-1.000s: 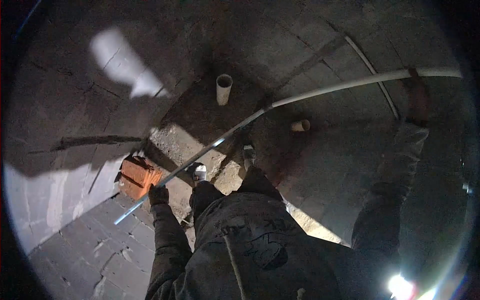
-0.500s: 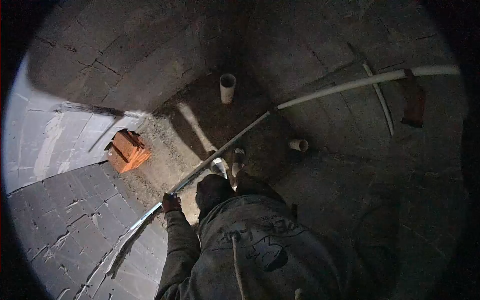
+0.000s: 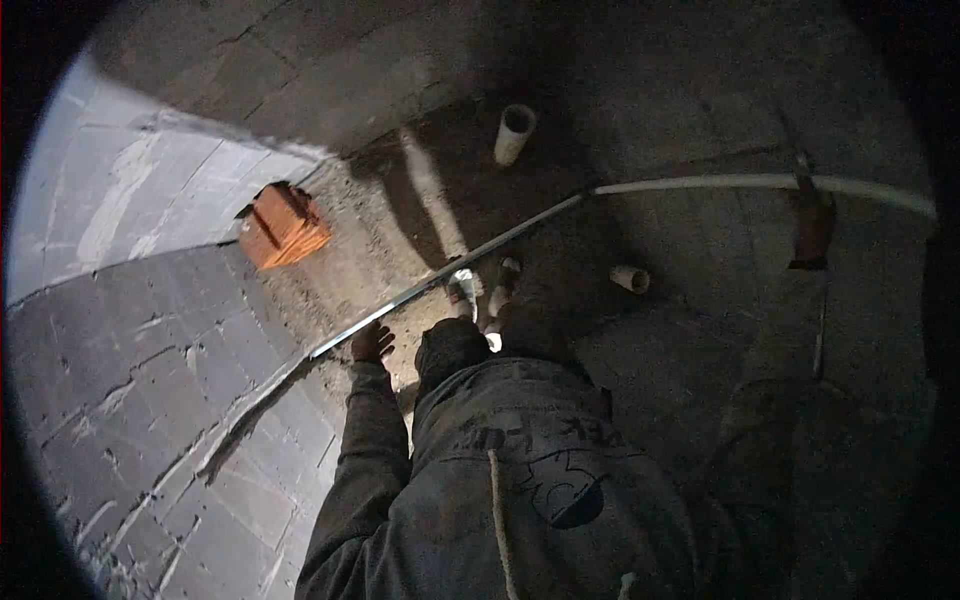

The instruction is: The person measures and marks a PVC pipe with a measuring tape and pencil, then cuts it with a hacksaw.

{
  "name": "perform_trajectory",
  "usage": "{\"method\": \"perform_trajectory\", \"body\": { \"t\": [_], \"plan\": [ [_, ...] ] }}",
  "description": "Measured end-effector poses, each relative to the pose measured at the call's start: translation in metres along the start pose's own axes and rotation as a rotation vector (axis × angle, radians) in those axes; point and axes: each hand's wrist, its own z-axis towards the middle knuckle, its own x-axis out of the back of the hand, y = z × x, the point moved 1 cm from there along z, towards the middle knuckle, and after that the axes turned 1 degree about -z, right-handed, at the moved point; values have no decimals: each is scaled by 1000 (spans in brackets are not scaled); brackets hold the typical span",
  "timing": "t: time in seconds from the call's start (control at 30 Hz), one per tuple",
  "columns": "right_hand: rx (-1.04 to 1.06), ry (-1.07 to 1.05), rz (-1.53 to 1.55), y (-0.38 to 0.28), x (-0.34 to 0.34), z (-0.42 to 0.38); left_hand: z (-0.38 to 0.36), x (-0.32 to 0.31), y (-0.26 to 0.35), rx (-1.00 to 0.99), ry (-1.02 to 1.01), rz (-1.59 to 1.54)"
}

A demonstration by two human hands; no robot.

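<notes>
A long pale pole (image 3: 450, 268) slants across the view; its thin metallic-looking part meets a thicker white part (image 3: 690, 183) near the middle. Just below the pole's lit left end, my left hand (image 3: 372, 343) has its fingers apart, right at the pole's edge. At the dim right side my right hand (image 3: 815, 222) is closed around the white part. A thin light strip (image 3: 822, 325) shows below my right hand.
Orange hollow bricks (image 3: 285, 225) are stacked on the rough floor by the left wall. Two open pipe stubs stand out, one (image 3: 514, 135) ahead of my feet and another (image 3: 629, 278) to the right. Grey block walls surround me, with a groove (image 3: 250, 425) cut at left.
My left hand has loosened from the pole. The pole's left end has drawn back toward that hand. My right hand has come lower in view, and the whole view has shifted.
</notes>
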Motion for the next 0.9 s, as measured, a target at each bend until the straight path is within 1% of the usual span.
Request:
{"method": "perform_trajectory", "body": {
  "t": [0.03, 0.07, 0.1, 0.13, 0.17, 0.2, 0.27, 0.3, 0.33, 0.37, 0.4, 0.47, 0.5, 0.53, 0.57, 0.6, 0.63, 0.67, 0.7, 0.77, 0.8, 0.83, 0.9],
  "plan": [
    [-119, 58, 195, -5, -21, -10, -12, 0, 6, -51, -60, 25],
    [-245, 118, 388, -7, -39, -17, -21, -3, 14, -50, -10, 61],
    [-244, 97, 406, 9, -57, -15, -15, 8, 17, -48, 11, 38],
    [-270, 123, 450, 32, -77, -9, -11, 17, 20, -49, 29, 12],
    [-293, 147, 491, 46, -92, -2, -37, 5, 33, -100, 149, 48],
    [-279, 127, 505, 42, -100, 2, -49, 6, 40, -153, 155, 57],
    [-330, 198, 299, 39, -117, 6, -48, 19, 42, -99, 123, 85],
    [-330, 181, 299, 43, -127, 12, -55, 12, 40, -139, 221, 53],
    [-356, 64, 318, 52, -135, 19, -59, 10, 38, -134, 222, 58],
    [-385, -35, 327, 65, -137, 25, -60, 6, 34, -132, 161, -2],
    [-395, -7, 306, 80, -143, 26, -58, -8, 24, -124, 85, -58],
    [-333, 125, 131, 98, -179, 19, -78, -53, 15, -125, 139, 15],
    [-295, 182, 49, 98, -185, 21, -57, -46, -6, -80, -47, 1],
    [-319, 129, 67, 91, -182, 20, -33, -41, -21, -38, -226, -18],
    [-341, 69, 89, 88, -180, 23, -67, -84, -10, -48, 75, 166],
    [-335, 71, 83, 99, -184, 30, -68, -95, -8, -44, 70, 161],
    [-301, 107, 283, 113, -196, 30, -69, -99, -7, -57, 42, 213],
    [-285, 121, 381, 125, -206, 29, -69, -103, -6, -68, 17, 268],
    [-269, 134, 479, 136, -214, 29, -74, -109, 1, -88, 35, 284],
    [-302, 169, 461, 149, -228, 34, -83, -120, 17, -111, 74, 244],
    [-300, 163, 461, 142, -228, 36, -85, -121, 25, -118, 78, 241],
    [-387, 247, 535, 135, -230, 36, -85, -121, 30, -147, 49, 214],
    [-483, 332, 608, 114, -219, 41, -84, -127, 37, -154, 75, 228]
  ]
}}
